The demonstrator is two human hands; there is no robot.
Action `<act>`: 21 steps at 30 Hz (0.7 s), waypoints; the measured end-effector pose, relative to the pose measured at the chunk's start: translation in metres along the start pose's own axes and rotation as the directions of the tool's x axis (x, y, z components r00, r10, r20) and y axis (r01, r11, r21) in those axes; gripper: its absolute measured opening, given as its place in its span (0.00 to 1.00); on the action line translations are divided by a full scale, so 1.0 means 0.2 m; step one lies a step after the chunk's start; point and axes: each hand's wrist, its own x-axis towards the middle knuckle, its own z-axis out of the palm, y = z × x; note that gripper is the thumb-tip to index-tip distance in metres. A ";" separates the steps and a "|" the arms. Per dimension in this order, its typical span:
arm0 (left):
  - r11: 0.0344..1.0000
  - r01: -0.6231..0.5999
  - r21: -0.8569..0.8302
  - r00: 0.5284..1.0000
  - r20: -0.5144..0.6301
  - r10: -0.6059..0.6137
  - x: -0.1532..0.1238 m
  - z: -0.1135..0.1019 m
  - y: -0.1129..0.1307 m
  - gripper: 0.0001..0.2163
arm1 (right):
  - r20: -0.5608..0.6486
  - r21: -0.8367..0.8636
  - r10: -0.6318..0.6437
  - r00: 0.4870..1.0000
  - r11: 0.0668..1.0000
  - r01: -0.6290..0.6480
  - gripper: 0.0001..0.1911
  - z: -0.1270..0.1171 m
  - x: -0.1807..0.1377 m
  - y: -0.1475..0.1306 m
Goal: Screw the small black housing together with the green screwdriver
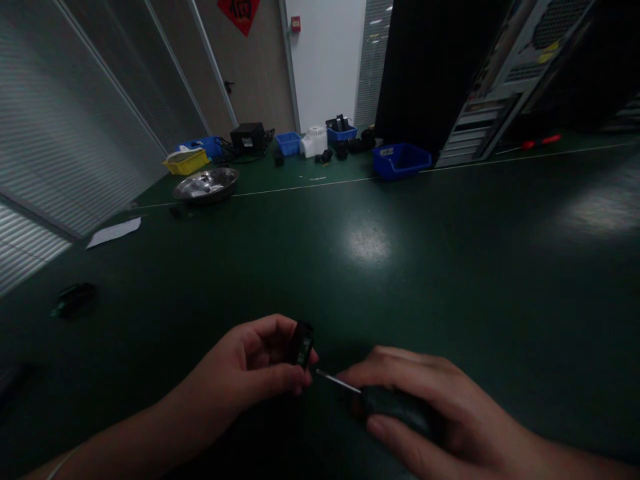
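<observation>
My left hand (255,367) is closed round a small black plastic part (301,344), held upright between thumb and fingers just above the dark green table (370,267). My right hand (425,407) grips the dark handle of a screwdriver (395,405). Its thin metal shaft (336,381) points left and its tip meets the lower edge of the black part. Both hands are close together at the near edge of the table.
A black object (75,298) lies at the left, a white sheet (114,233) beyond it. A metal bowl (206,185), a yellow bin (187,162), blue bins (400,160) and black parts stand at the far edge. A computer case (505,80) and red-handled tool (540,141) are at right.
</observation>
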 end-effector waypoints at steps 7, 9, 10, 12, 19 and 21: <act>0.998 0.010 -0.056 0.999 0.050 -0.007 -0.01 -0.02 -0.03 0.09 | 0.010 0.044 0.004 1.000 0.999 -0.004 0.23 -0.02 -0.03 0.03; 0.997 0.021 -0.076 0.998 0.063 -0.016 -0.01 -0.03 -0.04 0.10 | 0.001 0.036 -0.002 1.000 0.999 0.002 0.23 -0.02 -0.03 0.03; 0.996 0.030 -0.083 0.997 0.074 -0.024 -0.01 -0.03 -0.05 0.11 | 0.001 0.032 -0.003 1.000 0.999 0.003 0.22 -0.02 -0.03 0.03; 0.994 0.043 -0.097 0.994 0.107 -0.033 -0.01 -0.03 -0.04 0.13 | -0.004 0.031 -0.007 1.000 1.000 0.007 0.22 -0.02 -0.03 0.03; 0.992 0.053 -0.118 0.988 0.153 -0.034 -0.01 -0.03 -0.04 0.18 | 0.015 0.102 -0.063 0.998 0.993 0.061 0.22 -0.02 0.02 0.03; 0.990 0.046 -0.130 0.989 0.143 -0.027 -0.01 -0.03 -0.05 0.18 | 0.022 0.099 -0.068 0.997 0.993 0.065 0.23 -0.03 0.03 0.03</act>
